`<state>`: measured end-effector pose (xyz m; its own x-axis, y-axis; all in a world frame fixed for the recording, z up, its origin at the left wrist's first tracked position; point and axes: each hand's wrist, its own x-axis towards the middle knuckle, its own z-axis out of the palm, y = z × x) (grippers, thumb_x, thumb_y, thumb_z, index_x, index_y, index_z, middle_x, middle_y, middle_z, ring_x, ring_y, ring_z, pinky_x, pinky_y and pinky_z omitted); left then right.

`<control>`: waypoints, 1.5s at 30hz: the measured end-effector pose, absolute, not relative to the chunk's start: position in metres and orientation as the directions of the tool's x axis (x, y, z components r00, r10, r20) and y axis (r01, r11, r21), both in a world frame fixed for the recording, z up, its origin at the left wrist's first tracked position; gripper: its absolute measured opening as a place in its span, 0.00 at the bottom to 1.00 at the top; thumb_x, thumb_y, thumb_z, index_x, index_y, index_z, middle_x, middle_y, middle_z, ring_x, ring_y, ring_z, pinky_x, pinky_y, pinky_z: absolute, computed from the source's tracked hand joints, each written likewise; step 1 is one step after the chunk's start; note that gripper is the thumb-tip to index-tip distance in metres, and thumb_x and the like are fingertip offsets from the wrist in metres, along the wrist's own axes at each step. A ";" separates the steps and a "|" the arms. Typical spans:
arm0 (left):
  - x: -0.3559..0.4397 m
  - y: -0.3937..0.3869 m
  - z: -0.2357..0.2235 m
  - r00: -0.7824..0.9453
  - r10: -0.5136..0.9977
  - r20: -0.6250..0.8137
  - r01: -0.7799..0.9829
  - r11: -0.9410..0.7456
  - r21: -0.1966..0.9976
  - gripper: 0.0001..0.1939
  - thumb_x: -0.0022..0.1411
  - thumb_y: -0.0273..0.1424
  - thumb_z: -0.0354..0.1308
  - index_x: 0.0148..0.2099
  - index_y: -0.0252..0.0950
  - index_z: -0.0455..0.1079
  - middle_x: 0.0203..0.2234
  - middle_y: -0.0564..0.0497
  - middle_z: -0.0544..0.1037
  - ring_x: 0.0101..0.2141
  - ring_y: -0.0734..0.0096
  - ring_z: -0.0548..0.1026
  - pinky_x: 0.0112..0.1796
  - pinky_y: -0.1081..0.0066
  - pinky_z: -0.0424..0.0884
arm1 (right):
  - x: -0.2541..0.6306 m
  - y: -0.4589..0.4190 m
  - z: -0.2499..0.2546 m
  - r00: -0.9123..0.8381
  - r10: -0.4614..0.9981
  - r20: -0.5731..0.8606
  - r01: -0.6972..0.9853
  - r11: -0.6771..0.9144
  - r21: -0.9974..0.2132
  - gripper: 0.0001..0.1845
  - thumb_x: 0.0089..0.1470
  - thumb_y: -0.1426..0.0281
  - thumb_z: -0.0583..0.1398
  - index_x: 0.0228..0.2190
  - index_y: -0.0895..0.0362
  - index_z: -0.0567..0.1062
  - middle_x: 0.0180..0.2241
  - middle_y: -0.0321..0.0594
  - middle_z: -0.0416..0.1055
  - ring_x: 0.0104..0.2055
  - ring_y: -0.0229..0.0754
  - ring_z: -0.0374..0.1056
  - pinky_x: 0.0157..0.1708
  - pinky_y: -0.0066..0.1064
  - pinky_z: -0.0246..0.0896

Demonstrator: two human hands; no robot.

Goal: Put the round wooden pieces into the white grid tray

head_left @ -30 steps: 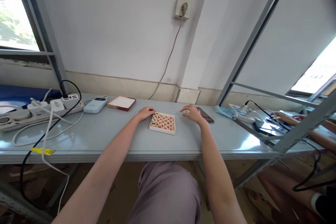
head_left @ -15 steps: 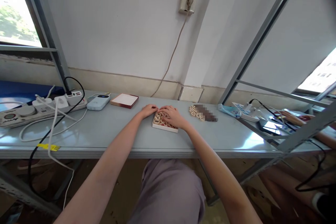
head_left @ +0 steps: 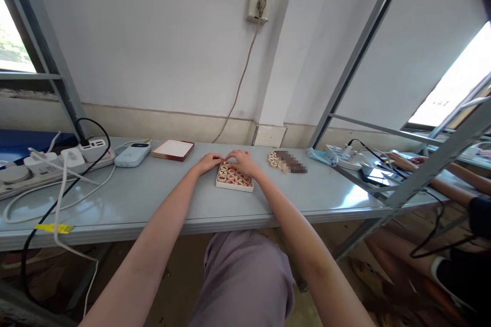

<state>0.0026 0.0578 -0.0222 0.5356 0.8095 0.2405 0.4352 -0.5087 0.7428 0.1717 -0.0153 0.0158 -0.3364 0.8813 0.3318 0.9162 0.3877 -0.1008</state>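
A shallow cream box (head_left: 235, 187) of round wooden chess pieces (head_left: 232, 178) with red and black marks lies on the grey table (head_left: 153, 199) in front of me. My left hand (head_left: 208, 162) rests at the box's far left corner, fingers curled against it. My right hand (head_left: 241, 160) lies over the far edge of the box, fingers bent down onto the pieces; whether it holds one is hidden. Several loose pieces (head_left: 273, 159) lie in a small pile to the right, beside a blurred dark patch (head_left: 292, 162).
A red-edged box lid (head_left: 172, 149), a pale blue device (head_left: 132, 154) and a power strip (head_left: 57, 161) with tangled cables sit at the left. Another power strip (head_left: 345, 156) and a phone (head_left: 370, 175) lie right. Another person's hand (head_left: 399, 162) reaches in there. A wall socket (head_left: 260, 5) hangs above.
My right hand went from the phone at the right to the box, leaving several loose pieces beside the phone, and now sits at the box's far edge. My left hand stayed put.
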 end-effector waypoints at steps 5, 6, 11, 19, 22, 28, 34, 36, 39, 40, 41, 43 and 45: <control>0.004 0.058 -0.023 0.532 0.817 0.223 0.451 -0.496 0.742 0.18 0.51 0.38 0.51 0.39 0.35 0.74 0.39 0.49 0.78 0.42 0.62 0.72 0.45 0.69 0.65 | 0.203 -0.029 0.029 -0.220 0.885 0.411 0.927 0.321 -0.194 0.11 0.52 0.62 0.58 0.38 0.51 0.74 0.46 0.40 0.68 0.50 0.47 0.58 0.47 0.41 0.47; 0.004 0.058 -0.023 0.525 0.823 0.216 0.458 -0.487 0.744 0.18 0.51 0.38 0.51 0.39 0.35 0.74 0.39 0.49 0.78 0.42 0.62 0.72 0.45 0.69 0.65 | 0.216 -0.033 0.032 -0.180 0.886 0.426 0.937 0.286 -0.199 0.12 0.52 0.61 0.57 0.38 0.52 0.74 0.47 0.41 0.68 0.51 0.48 0.58 0.48 0.42 0.47; 0.004 0.059 -0.024 0.515 0.832 0.207 0.456 -0.471 0.755 0.17 0.50 0.38 0.51 0.37 0.35 0.75 0.38 0.50 0.78 0.42 0.62 0.72 0.44 0.70 0.65 | 0.287 -0.057 0.026 -0.001 0.938 0.347 0.992 0.044 -0.115 0.13 0.50 0.59 0.58 0.35 0.52 0.75 0.46 0.43 0.67 0.50 0.51 0.56 0.48 0.46 0.47; 0.003 0.058 -0.024 0.506 0.837 0.209 0.463 -0.468 0.753 0.17 0.51 0.37 0.51 0.38 0.35 0.74 0.39 0.49 0.78 0.43 0.62 0.72 0.44 0.70 0.65 | 0.323 -0.070 0.001 0.125 0.918 0.376 0.992 -0.115 -0.049 0.13 0.50 0.64 0.56 0.39 0.52 0.72 0.46 0.44 0.65 0.51 0.52 0.54 0.46 0.47 0.48; 0.003 0.058 -0.023 0.504 0.839 0.205 0.467 -0.464 0.753 0.17 0.51 0.37 0.51 0.39 0.34 0.74 0.40 0.48 0.78 0.43 0.62 0.72 0.44 0.70 0.65 | 0.322 -0.071 0.002 0.138 0.910 0.392 0.990 -0.120 -0.070 0.11 0.49 0.64 0.57 0.37 0.52 0.73 0.45 0.44 0.65 0.51 0.53 0.55 0.46 0.48 0.48; 0.003 0.058 -0.023 0.501 0.843 0.195 0.470 -0.455 0.756 0.16 0.51 0.37 0.51 0.38 0.35 0.74 0.39 0.49 0.78 0.43 0.63 0.72 0.45 0.70 0.65 | 0.286 -0.076 0.020 -0.030 0.914 0.404 0.967 0.129 -0.219 0.12 0.51 0.65 0.56 0.39 0.51 0.72 0.46 0.42 0.65 0.51 0.51 0.56 0.48 0.45 0.50; 0.003 0.057 -0.022 0.511 0.833 0.211 0.462 -0.474 0.750 0.16 0.51 0.37 0.51 0.38 0.35 0.75 0.38 0.50 0.78 0.43 0.63 0.71 0.45 0.70 0.65 | 0.194 -0.072 0.035 -0.486 0.855 0.181 0.818 0.518 -0.251 0.17 0.50 0.67 0.58 0.45 0.51 0.70 0.45 0.40 0.67 0.48 0.44 0.60 0.46 0.35 0.53; 0.003 0.055 -0.020 0.514 0.831 0.212 0.466 -0.478 0.745 0.16 0.52 0.37 0.51 0.38 0.36 0.75 0.38 0.51 0.78 0.43 0.63 0.71 0.45 0.70 0.65 | 0.173 -0.071 0.035 -0.508 0.851 0.136 0.828 0.526 -0.194 0.18 0.50 0.69 0.58 0.44 0.50 0.70 0.46 0.40 0.67 0.49 0.45 0.60 0.46 0.36 0.52; 0.003 0.053 -0.019 0.510 0.832 0.217 0.476 -0.483 0.734 0.17 0.52 0.38 0.51 0.38 0.36 0.74 0.38 0.50 0.78 0.43 0.63 0.71 0.45 0.70 0.65 | 0.161 -0.069 0.033 -0.470 0.860 0.197 0.863 0.495 -0.101 0.14 0.51 0.72 0.56 0.41 0.52 0.71 0.44 0.40 0.69 0.47 0.45 0.62 0.44 0.36 0.51; 0.003 0.053 -0.019 0.510 0.832 0.219 0.479 -0.486 0.731 0.17 0.52 0.38 0.50 0.38 0.36 0.74 0.38 0.50 0.78 0.43 0.63 0.71 0.45 0.70 0.65 | 0.162 -0.068 0.033 -0.448 0.861 0.239 0.875 0.478 -0.082 0.13 0.51 0.73 0.55 0.41 0.52 0.71 0.43 0.40 0.69 0.47 0.44 0.62 0.44 0.35 0.51; 0.003 0.054 -0.019 0.511 0.830 0.222 0.482 -0.490 0.726 0.17 0.52 0.38 0.50 0.38 0.36 0.74 0.38 0.50 0.78 0.43 0.63 0.71 0.45 0.70 0.65 | 0.163 -0.066 0.032 -0.424 0.859 0.287 0.886 0.459 -0.066 0.13 0.52 0.73 0.54 0.41 0.53 0.71 0.43 0.40 0.69 0.46 0.44 0.62 0.44 0.35 0.51; 0.003 0.054 -0.020 0.517 0.825 0.226 0.483 -0.500 0.718 0.17 0.52 0.38 0.50 0.39 0.36 0.74 0.38 0.50 0.78 0.43 0.63 0.71 0.45 0.69 0.64 | 0.166 -0.061 0.031 -0.381 0.852 0.359 0.905 0.423 -0.043 0.14 0.54 0.71 0.54 0.43 0.53 0.70 0.45 0.41 0.68 0.48 0.44 0.61 0.44 0.35 0.51; 0.003 0.055 -0.020 0.523 0.820 0.231 0.483 -0.509 0.713 0.17 0.52 0.38 0.49 0.38 0.36 0.74 0.38 0.50 0.78 0.42 0.64 0.71 0.45 0.69 0.64 | 0.168 -0.055 0.028 -0.382 0.851 0.360 0.909 0.416 -0.020 0.15 0.55 0.68 0.54 0.45 0.52 0.69 0.47 0.42 0.67 0.49 0.45 0.60 0.44 0.36 0.50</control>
<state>0.0032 0.0552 -0.0200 0.5233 0.8203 0.2309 0.4831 -0.5088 0.7126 0.1685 -0.0547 0.0283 -0.3816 0.8513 0.3602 0.9092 0.4158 -0.0197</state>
